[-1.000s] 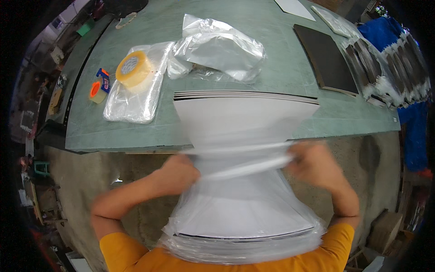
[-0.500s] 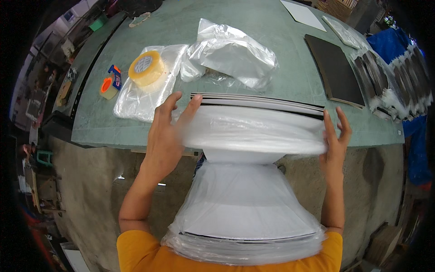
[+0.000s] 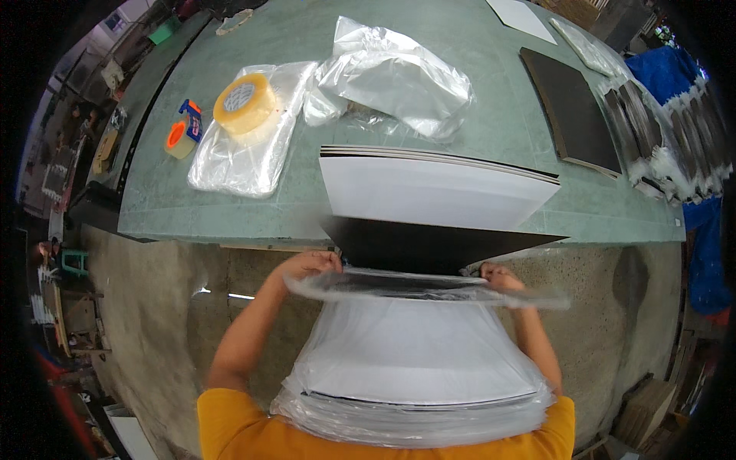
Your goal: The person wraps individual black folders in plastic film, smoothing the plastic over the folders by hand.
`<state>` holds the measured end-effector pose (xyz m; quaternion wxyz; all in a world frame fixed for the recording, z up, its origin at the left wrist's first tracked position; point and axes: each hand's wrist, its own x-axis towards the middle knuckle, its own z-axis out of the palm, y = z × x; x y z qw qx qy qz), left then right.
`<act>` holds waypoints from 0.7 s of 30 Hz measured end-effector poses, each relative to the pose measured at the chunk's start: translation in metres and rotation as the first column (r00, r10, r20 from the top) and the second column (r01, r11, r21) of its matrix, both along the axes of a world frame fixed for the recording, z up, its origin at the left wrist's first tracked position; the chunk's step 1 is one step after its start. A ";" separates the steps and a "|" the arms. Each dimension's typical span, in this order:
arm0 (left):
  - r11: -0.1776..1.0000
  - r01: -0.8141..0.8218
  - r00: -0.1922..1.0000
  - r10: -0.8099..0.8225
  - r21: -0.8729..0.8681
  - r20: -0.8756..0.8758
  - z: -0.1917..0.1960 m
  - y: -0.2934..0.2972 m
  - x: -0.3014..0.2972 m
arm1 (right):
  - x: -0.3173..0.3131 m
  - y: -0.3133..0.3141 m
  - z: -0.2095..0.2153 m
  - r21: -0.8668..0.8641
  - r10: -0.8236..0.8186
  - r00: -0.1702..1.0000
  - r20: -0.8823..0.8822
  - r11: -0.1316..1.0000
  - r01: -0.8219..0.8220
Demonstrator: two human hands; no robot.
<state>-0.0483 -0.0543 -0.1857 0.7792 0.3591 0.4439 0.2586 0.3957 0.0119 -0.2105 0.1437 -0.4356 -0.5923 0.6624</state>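
Note:
My left hand (image 3: 310,264) and my right hand (image 3: 502,277) are closed with fingers curled on the two sides of a clear plastic bag (image 3: 429,287). Its mouth is bunched in a flat band between them. A black sheet (image 3: 437,241) stands with its lower part at the bag's mouth. Just beyond it, several boards (image 3: 429,188) with white faces and dark edges lean together at the table's near edge. Closer to my body, a white stack (image 3: 414,349) in clear plastic rests against me.
On the green table (image 3: 268,218) lie flat plastic bags (image 3: 238,169) under a tape roll (image 3: 245,103), and a tape dispenser (image 3: 184,132). Crumpled plastic (image 3: 399,77) sits behind the boards. At right are a black board stack (image 3: 569,111) and wrapped bundles (image 3: 652,138).
Both hands have moved from the upper sides of the boards down toward me. The plastic has come down with them, leaving the white boards and the black sheet uncovered above it.

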 end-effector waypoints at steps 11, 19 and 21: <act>0.941 0.134 0.679 0.141 0.311 -0.720 -0.083 0.002 0.065 | -0.026 -0.019 -0.109 0.232 -0.384 0.818 0.428 0.922 0.312; 0.942 0.320 0.651 -0.139 0.104 -0.746 -0.036 -0.021 0.061 | -0.019 -0.065 -0.087 0.183 -0.258 0.871 0.418 0.963 0.198; 0.953 0.300 0.589 -0.206 -0.025 -0.781 -0.008 -0.019 0.066 | -0.027 -0.067 -0.034 0.205 -0.245 0.852 0.462 0.964 0.167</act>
